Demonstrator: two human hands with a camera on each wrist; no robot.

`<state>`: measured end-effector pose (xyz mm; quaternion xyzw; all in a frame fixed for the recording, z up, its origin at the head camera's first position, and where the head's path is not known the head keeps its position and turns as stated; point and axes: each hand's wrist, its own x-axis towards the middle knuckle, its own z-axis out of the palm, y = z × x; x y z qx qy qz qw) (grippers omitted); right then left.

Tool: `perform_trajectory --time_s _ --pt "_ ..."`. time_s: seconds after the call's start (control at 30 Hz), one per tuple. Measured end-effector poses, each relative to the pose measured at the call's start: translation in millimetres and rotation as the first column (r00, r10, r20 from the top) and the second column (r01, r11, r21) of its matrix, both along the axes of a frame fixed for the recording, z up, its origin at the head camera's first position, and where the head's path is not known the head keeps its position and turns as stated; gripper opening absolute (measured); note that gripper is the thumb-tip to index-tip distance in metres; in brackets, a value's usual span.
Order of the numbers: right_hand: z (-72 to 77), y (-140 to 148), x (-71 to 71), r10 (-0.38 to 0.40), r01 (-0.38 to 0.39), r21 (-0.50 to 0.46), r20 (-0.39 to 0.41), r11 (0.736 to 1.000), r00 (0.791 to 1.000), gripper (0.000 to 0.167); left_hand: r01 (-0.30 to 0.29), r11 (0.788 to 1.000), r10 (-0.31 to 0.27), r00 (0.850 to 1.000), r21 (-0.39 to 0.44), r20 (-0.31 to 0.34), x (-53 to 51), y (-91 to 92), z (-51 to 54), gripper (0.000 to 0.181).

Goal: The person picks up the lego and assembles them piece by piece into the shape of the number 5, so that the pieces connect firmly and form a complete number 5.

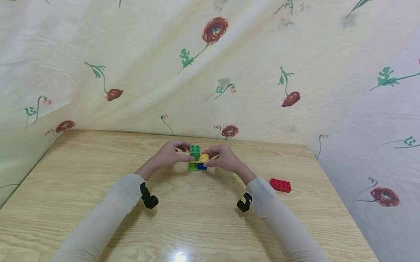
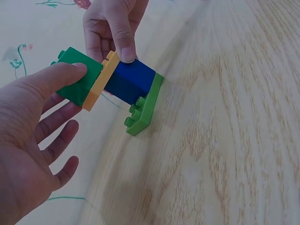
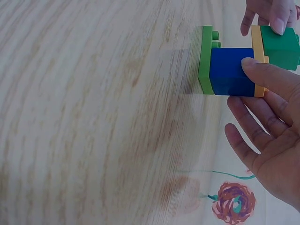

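Note:
A small stack of toy building bricks stands near the table's far edge. At its bottom lies a flat light-green brick (image 2: 145, 110), studs showing on one side. A blue brick (image 3: 232, 72) sits on its right part, under a flat yellow brick (image 1: 204, 158). On the yellow brick's left part is a dark green brick (image 1: 195, 153). My left hand (image 1: 171, 153) pinches the dark green brick, thumb on its near face. From the right, my right hand (image 1: 225, 158) pinches the blue brick, the thumb also meeting the yellow brick's edge. Fingertips behind the stack are partly hidden.
A red brick (image 1: 280, 185) with studs up lies on the wooden table (image 1: 193, 214), to the right beside my right forearm. A flowered cloth (image 1: 145, 56) hangs behind the table and along its sides. Each wrist wears a black camera.

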<state>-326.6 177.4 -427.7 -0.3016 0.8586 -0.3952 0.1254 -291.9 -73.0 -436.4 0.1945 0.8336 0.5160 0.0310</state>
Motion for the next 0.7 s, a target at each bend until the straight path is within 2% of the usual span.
perform_trajectory --time_s 0.4,0.7 --pt "0.2 0.8 -1.0 -0.004 0.004 0.008 0.008 1.000 1.000 0.037 -0.019 1.000 0.019 1.000 -0.014 0.002 -2.2 -0.3 1.1 0.043" --pt "1.9 1.0 -1.1 0.013 -0.013 -0.002 -0.003 1.000 1.000 0.036 -0.012 1.000 0.012 1.000 -0.005 0.019 -1.3 0.1 4.3 0.045"
